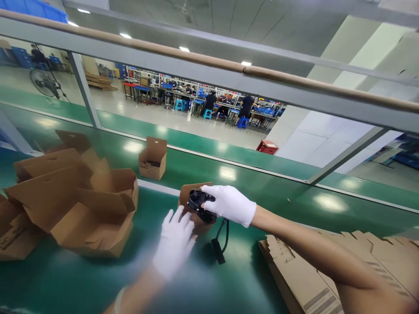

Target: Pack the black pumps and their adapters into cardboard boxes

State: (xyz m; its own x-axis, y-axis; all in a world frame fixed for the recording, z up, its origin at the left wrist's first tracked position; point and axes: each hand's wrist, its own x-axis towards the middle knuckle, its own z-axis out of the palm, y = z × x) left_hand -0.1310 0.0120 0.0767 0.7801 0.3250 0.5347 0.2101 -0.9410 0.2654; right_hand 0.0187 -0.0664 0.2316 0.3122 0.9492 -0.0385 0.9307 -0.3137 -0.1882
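Observation:
My right hand (231,203), in a white glove, grips a black device (199,204) with a round knob-like part on top. From it a black cable (227,237) hangs down to a dark flat connector piece (218,250). Directly behind and beneath the device stands an open cardboard box (188,189), partly hidden by the device and my hands. My left hand (176,239), also gloved, is at the front left of that box with its fingers spread; whether the fingertips touch the box I cannot tell.
Several open cardboard boxes (98,226) crowd the green surface at left. One small open box (153,163) stands farther back. Flattened cardboard (304,270) is stacked at right. A metal frame rail (209,65) crosses above; people sit at distant benches.

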